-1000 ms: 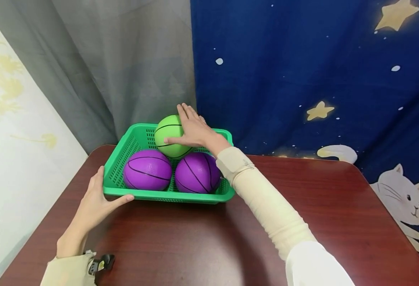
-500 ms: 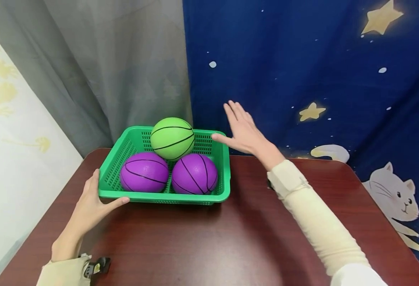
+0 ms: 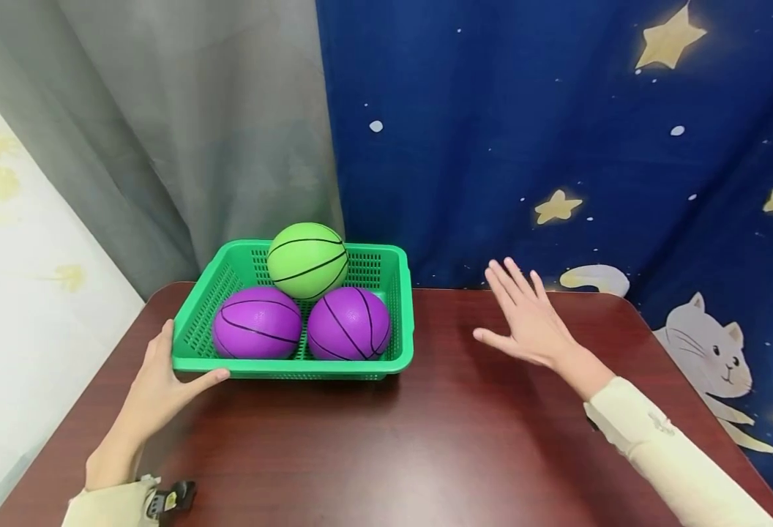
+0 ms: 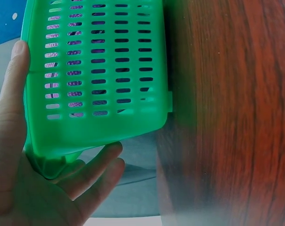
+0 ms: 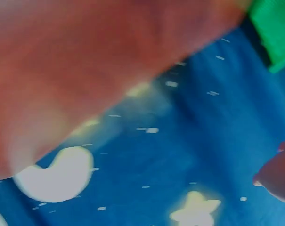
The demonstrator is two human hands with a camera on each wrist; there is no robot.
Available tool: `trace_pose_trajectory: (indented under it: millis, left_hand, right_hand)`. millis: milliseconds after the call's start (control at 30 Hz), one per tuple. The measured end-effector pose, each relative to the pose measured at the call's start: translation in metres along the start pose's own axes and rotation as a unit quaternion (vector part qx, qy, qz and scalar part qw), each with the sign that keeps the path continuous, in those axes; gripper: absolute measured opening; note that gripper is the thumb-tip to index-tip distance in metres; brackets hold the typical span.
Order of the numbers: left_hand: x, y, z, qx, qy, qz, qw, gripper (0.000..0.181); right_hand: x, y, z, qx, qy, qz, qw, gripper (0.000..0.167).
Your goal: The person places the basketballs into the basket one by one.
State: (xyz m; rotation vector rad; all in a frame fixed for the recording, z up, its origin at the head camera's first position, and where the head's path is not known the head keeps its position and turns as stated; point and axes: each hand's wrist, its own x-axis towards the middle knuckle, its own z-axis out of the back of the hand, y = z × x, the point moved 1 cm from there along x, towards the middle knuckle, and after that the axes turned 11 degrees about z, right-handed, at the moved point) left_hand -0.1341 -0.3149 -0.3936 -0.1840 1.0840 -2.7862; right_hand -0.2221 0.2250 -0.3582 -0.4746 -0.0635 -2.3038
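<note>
A green plastic basket [image 3: 288, 368] with slotted walls stands on the table. Inside it lie two purple mini basketballs, one on the left [image 3: 257, 323] and one on the right [image 3: 349, 324]. Behind them is a light green mini basketball [image 3: 307, 261], its top above the rim. My left hand [image 3: 152, 391] holds the basket's front left corner. In the left wrist view its thumb [image 4: 16, 70] lies along the rim, with the fingers round the corner. To the right of the basket, my right hand [image 3: 525, 322] is spread over the table and holds nothing.
The dark red wooden table [image 3: 419, 446] has rounded back corners. A grey curtain [image 3: 228, 132] and a blue curtain [image 3: 465, 168] with stars and a cat hang right behind it. A white wall [image 3: 44, 293] runs along the left side.
My right hand has left the light green ball and moved right, away from the basket, and lower in view. My left hand keeps its place on the basket corner; the balls stay put.
</note>
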Motion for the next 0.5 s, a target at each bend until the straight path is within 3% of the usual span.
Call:
trace_pose_trajectory:
  millis: [200, 500]
  left_hand:
    - [0.005, 0.007, 0.0, -0.009, -0.001, -0.004, 1.0, 0.114]
    - [-0.004, 0.027, 0.01, 0.007, -0.031, -0.029, 0.9991, 0.115]
  right_hand:
    - [-0.038, 0.01, -0.024, -0.035, 0.041, 0.042, 0.9977, 0.092]
    - [-0.051, 0.03, -0.045, -0.045, 0.061, 0.075, 0.9944, 0.094]
